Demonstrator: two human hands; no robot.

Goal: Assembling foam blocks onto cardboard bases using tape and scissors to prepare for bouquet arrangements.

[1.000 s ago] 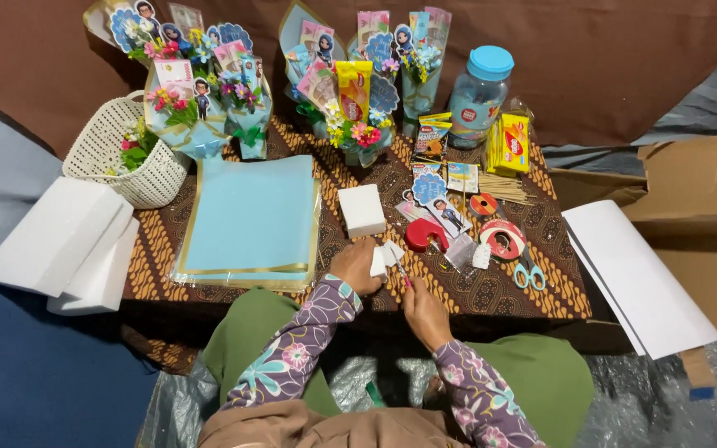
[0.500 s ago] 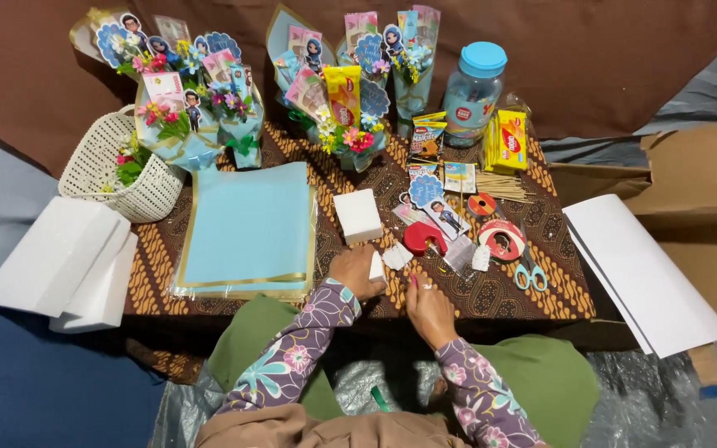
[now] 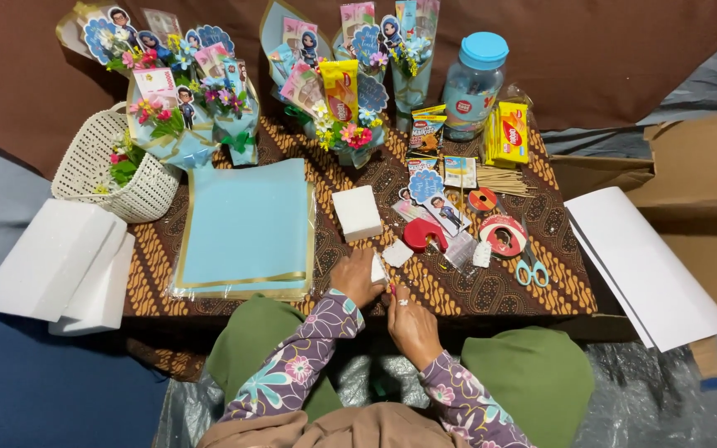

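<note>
Working at the near edge of the brown batik-patterned tablecloth [image 3: 491, 290], at about 6 o'clock on the table.

Far out at 9 o'clock, off the table: stacked white foam slabs [image 3: 51, 261]. Next to them at 10 o'clock, a white woven basket [image 3: 101, 178] with small flowers. Then a flat pack of light blue sheets with gold edging [image 3: 246, 228], lying just left of the middle.

At 6 o'clock, the left hand [image 3: 357, 278] closed around a small white foam piece [image 3: 379, 268], pressing it to the cloth. Touching it from the right, the right hand [image 3: 412, 323], fingertips drawn together at the piece's lower corner; a small red spot there, too small to tell as tool or fingernail, so cannot tell whether anything is held. Judging by this, a step of trimming or shaping the piece. Calls next for a firm left-hand hold and short, careful strokes away from the fingers.

Just above at the centre, a larger white foam block [image 3: 357, 213]. Towards 3 o'clock, a red tape dispenser [image 3: 423, 235] and blue-handled scissors [image 3: 530, 270], both untouched. Beyond the table's edge at 3 o'clock, long white paper sheets [image 3: 645, 265].
</note>
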